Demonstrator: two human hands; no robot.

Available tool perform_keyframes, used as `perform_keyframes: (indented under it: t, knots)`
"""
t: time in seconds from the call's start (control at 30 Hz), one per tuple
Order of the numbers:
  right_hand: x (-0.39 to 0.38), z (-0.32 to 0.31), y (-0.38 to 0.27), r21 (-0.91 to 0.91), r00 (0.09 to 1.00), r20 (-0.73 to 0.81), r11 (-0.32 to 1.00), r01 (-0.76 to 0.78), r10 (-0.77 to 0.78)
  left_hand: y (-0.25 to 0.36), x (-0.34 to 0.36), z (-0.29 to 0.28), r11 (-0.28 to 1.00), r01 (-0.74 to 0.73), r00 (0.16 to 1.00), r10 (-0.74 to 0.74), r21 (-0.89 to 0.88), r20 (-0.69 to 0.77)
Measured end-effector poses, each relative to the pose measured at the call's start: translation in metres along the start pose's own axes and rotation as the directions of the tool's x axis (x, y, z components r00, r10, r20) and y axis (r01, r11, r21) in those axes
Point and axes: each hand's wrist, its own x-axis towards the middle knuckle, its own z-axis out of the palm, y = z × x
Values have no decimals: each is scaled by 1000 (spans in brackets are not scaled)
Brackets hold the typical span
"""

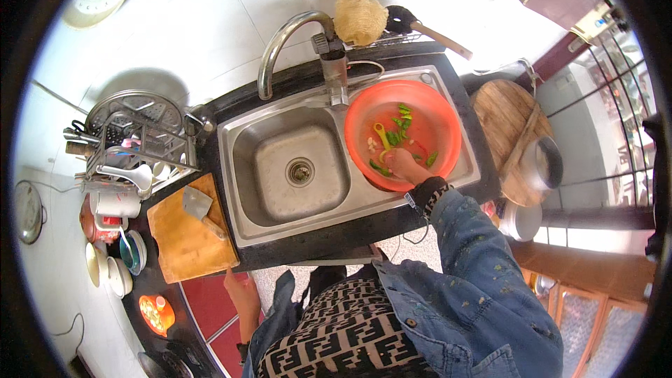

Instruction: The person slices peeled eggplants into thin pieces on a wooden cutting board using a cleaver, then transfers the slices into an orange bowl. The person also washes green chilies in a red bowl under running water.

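My right hand (400, 164) reaches over the near rim of an orange-red plastic basin (355, 143), its fingers bent down among the food inside. Green pepper pieces (400, 133) lie in the basin, with a thin red strip and small pale bits that look like garlic. A yellow loop-shaped piece (380, 131), its kind unclear, touches or nearly touches my fingertips. What those fingers pinch is hidden. My left hand (241, 292) is low at the counter edge, fingers stretched toward the near corner of a wooden cutting board (178, 238). A cleaver (199, 204) lies on that board.
The basin stands on the drainboard right of a steel sink bowl (283, 168), under a curved faucet (280, 45). A dish rack (140, 136) and stacked bowls (133, 252) line the left. An orange dish (156, 315) sits nearer. Round wooden boards (514, 126) lean at right.
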Motion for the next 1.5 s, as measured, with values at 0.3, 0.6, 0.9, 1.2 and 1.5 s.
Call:
perform_keyframes:
  t: [0.3, 0.6, 0.9, 1.2, 1.5]
  knots:
    - [50, 15, 27, -171, 990, -129, 985, 35, -58, 1, -91, -13, 952, 302, 949, -296, 51, -106]
    - [91, 15, 67, 322, 947, 183, 926, 195, -263, 28, -129, -11, 919, 389, 890, -393, -66, -229]
    - [19, -76, 16, 740, 948, 319, 620, -262, 21, 43, -69, -7, 895, 373, 909, -406, -244, -100]
    - [-47, -98, 5, 534, 997, -68, 846, 4, 38, 28, 5, -5, 929, 238, 971, -229, -284, 65]
    - [-120, -67, -100, 28, 860, -483, 984, -173, 165, -73, 86, -23, 973, -10, 994, 34, -232, 101]
